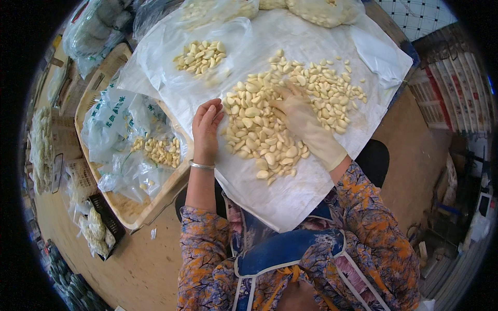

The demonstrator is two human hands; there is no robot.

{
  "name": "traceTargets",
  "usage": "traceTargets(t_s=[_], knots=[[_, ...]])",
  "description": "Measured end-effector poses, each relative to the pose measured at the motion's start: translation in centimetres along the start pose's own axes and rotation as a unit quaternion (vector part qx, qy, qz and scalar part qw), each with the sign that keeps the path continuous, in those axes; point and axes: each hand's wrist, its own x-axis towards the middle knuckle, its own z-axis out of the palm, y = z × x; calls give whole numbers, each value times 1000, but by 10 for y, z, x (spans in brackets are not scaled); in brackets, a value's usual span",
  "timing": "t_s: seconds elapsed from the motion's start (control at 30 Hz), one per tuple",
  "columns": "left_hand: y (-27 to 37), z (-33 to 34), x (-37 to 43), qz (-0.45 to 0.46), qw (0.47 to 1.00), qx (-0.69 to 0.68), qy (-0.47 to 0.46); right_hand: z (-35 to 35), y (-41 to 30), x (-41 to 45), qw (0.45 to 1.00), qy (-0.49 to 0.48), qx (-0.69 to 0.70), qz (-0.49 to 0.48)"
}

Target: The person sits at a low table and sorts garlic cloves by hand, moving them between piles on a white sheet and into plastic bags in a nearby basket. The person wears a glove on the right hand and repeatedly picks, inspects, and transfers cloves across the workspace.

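Observation:
A broad heap of peeled garlic cloves (268, 130) lies on a white sheet (280, 210) in front of me. My right hand (301, 116), in a pale rubber glove, reaches into the heap with its fingers apart among the cloves. My bare left hand (206, 130), a silver bangle at its wrist, rests by the heap's left edge. Its fingers are loosely curled, and its palm is hidden, so anything inside cannot be made out. Farther up the sheet, a smaller group of cloves (200, 57) lies on a clear plastic bag (237, 42).
At my left, a tan plastic crate (136, 221) holds printed plastic bags (113, 124) and some cloves (161, 151). Filled clear bags (327, 11) line the sheet's far side. A black basket (113, 225) stands on the floor. Stacked bundles (447, 93) are at the right.

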Motion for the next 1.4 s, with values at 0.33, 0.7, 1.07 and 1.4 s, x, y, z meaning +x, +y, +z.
traceTargets(t_s=[0.33, 0.7, 1.07, 1.4], knots=[[7, 9, -27, -45, 995, -27, -85, 9, -18, 16, 996, -37, -36, 72], [8, 9, -50, -162, 954, -201, -156, -33, -52, 8, 958, -29, 278, 68], [7, 10, -54, -168, 960, -187, -127, -21, -41, -2, 987, -17, 137, 78], [5, 13, -50, -145, 962, -217, -84, -26, -26, 5, 988, -40, 94, 116]])
